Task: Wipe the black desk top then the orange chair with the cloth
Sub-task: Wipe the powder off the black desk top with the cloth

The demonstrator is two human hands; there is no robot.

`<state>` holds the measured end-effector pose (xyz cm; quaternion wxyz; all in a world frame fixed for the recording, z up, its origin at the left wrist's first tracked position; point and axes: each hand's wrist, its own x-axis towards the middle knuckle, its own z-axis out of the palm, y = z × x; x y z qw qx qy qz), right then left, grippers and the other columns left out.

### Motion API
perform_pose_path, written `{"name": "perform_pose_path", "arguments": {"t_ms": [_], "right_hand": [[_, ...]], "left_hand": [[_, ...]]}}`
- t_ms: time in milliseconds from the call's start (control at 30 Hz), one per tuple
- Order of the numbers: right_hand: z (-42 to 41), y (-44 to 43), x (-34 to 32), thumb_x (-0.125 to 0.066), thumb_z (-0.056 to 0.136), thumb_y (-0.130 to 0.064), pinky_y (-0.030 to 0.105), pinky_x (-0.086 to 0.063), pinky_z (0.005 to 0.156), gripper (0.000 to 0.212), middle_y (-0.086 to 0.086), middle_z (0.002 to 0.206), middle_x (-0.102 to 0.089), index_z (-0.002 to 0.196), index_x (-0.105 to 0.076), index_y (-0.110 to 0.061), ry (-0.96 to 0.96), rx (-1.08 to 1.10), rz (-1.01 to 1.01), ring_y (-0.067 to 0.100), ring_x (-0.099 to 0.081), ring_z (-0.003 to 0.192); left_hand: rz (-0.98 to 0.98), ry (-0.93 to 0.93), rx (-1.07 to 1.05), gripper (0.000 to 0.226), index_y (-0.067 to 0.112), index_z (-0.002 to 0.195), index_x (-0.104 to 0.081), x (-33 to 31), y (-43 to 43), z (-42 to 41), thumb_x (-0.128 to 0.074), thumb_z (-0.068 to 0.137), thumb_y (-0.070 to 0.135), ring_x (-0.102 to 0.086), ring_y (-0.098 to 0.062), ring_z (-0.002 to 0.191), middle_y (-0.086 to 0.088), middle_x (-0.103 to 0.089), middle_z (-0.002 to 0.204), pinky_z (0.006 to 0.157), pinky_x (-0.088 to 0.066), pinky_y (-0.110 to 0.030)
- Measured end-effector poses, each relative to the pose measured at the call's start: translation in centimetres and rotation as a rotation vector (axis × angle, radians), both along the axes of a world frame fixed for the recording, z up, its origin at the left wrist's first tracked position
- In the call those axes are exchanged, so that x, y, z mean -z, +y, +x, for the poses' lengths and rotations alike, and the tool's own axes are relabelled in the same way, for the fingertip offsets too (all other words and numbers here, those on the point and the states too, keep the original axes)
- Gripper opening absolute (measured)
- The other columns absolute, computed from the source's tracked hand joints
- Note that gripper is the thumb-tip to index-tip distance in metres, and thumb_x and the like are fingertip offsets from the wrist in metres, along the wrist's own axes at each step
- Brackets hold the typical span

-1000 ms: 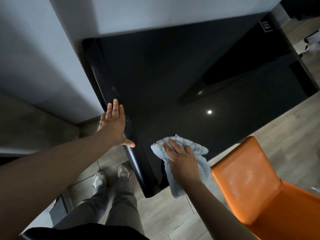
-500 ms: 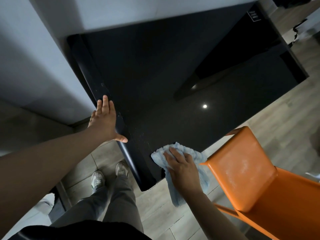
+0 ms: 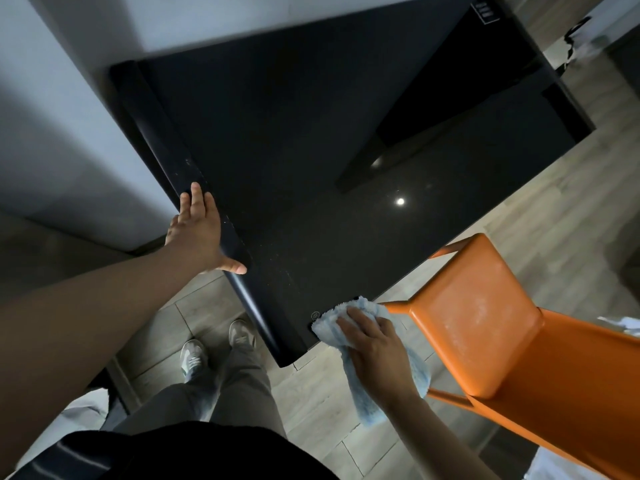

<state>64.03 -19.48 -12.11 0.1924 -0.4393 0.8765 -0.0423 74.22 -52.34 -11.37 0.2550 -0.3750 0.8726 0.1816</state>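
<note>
**Cloth reaches the near corner of the black desk**

The cloth (image 3: 349,336), pale blue and fluffy, lies pressed under the right hand (image 3: 375,353) at the near corner of the black desk top (image 3: 311,161), with part of it still on the surface and the rest hanging off the edge toward the floor (image 3: 322,396). The right hand's fingers are spread flat over the fabric, holding it down against the corner. The left hand (image 3: 197,233) is open and holds nothing, its palm laid along the rounded left edge of the surface with the thumb stretched out to the side. Fine pale specks show on the dark surface between the hands, and a small round reflection of light (image 3: 400,201) glints farther out. Just beside the cloth on the right stands the orange chair (image 3: 485,327), its backrest near the desk's edge. Below, the person's grey trousers (image 3: 221,393) and pale sneakers (image 3: 194,355) stand on wood-look flooring. A white wall (image 3: 62,133) runs along the left side.
</note>
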Motion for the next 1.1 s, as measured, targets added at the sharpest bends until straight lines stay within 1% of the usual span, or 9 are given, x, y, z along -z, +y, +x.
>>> {"name": "perform_pose_path", "arguments": {"t_ms": [167,300,467,567,700,800,900,967,1100], "right_hand": [[0.0,0.0,-0.9,-0.054,0.093,-0.022,0.036,-0.048,0.093,0.042,-0.009,0.143,-0.048,0.134,-0.055,-0.031,0.005,0.015,0.073,0.023,-0.047,0.119],[0.0,0.1,-1.9,-0.051,0.093,-0.020,0.035,-0.046,0.095,0.043,-0.008,0.143,-0.049,0.135,-0.055,-0.030,-0.006,0.027,0.104,0.023,-0.046,0.120],[-0.5,-0.4,-3.7,-0.064,0.085,-0.013,0.041,-0.052,0.084,0.042,-0.001,0.135,-0.057,0.126,-0.063,-0.023,0.054,0.064,0.062,0.031,-0.055,0.108],[-1.7,-2.3,-4.9,-0.063,0.087,-0.015,0.039,-0.048,0.088,0.043,-0.001,0.138,-0.054,0.129,-0.061,-0.023,0.082,0.096,0.008,0.030,-0.052,0.110],[-4.1,-7.9,-5.9,-0.056,0.092,-0.019,0.032,-0.037,0.099,0.044,-0.005,0.143,-0.049,0.135,-0.054,-0.026,0.087,0.053,-0.058,0.025,-0.046,0.119],[-5.2,-13.8,-6.3,-0.050,0.096,-0.025,0.021,-0.028,0.101,0.043,-0.010,0.146,-0.043,0.138,-0.049,-0.029,0.069,0.009,-0.101,0.018,-0.038,0.129],[-6.1,-20.1,-6.5,-0.047,0.098,-0.026,0.015,-0.025,0.098,0.041,-0.013,0.147,-0.042,0.139,-0.048,-0.029,0.091,-0.067,-0.131,0.014,-0.035,0.131],[-6.7,-24.4,-6.6,-0.046,0.099,-0.027,0.018,-0.029,0.099,0.040,-0.015,0.147,-0.041,0.139,-0.048,-0.029,0.081,-0.106,-0.142,0.015,-0.035,0.131],[-7.8,-32.3,-6.7,-0.046,0.099,-0.029,0.032,-0.038,0.100,0.038,-0.014,0.146,-0.041,0.137,-0.049,-0.029,0.012,-0.152,-0.165,0.021,-0.037,0.127]], "left_hand": [[0.008,0.009,-0.009,0.151,0.000,0.148,0.016,-0.1,0.1,0.0,-0.081,0.051,0.064,0.011,-0.038,0.145,-0.020,0.027,0.154,0.118,-0.018,-0.048],[0.016,0.033,-0.012,0.151,0.000,0.148,0.016,0.0,0.0,0.1,-0.081,0.051,0.064,0.013,-0.038,0.145,-0.019,0.028,0.154,0.118,-0.017,-0.048],[0.024,0.055,-0.036,0.152,0.001,0.149,0.014,0.1,-0.2,0.1,-0.084,0.049,0.062,0.012,-0.038,0.145,-0.019,0.027,0.154,0.118,-0.017,-0.048],[0.021,0.066,-0.030,0.150,0.002,0.150,0.013,0.0,-0.4,0.4,-0.082,0.051,0.064,0.009,-0.037,0.146,-0.018,0.026,0.155,0.119,-0.017,-0.047],[0.002,0.094,-0.014,0.133,0.006,0.152,-0.002,-0.7,-1.8,0.7,-0.075,0.060,0.068,-0.007,-0.033,0.147,-0.015,0.010,0.159,0.116,-0.027,-0.044],[0.067,0.195,-0.152,0.105,0.011,0.150,-0.023,-1.0,-3.4,1.1,-0.076,0.071,0.054,-0.026,-0.031,0.141,-0.009,-0.005,0.159,0.112,-0.035,-0.043],[0.087,0.254,-0.259,0.094,0.015,0.151,-0.024,-0.6,-5.2,1.8,-0.074,0.077,0.046,-0.027,-0.027,0.141,-0.005,-0.009,0.160,0.113,-0.033,-0.040],[0.071,0.265,-0.261,0.094,0.016,0.152,-0.020,-0.2,-6.3,2.4,-0.072,0.080,0.045,-0.023,-0.026,0.143,-0.005,-0.010,0.160,0.115,-0.030,-0.039],[0.074,0.331,-0.318,0.093,0.019,0.153,-0.018,0.5,-8.5,3.1,-0.070,0.081,0.046,-0.023,-0.024,0.143,-0.004,-0.015,0.159,0.115,-0.027,-0.037]]}}
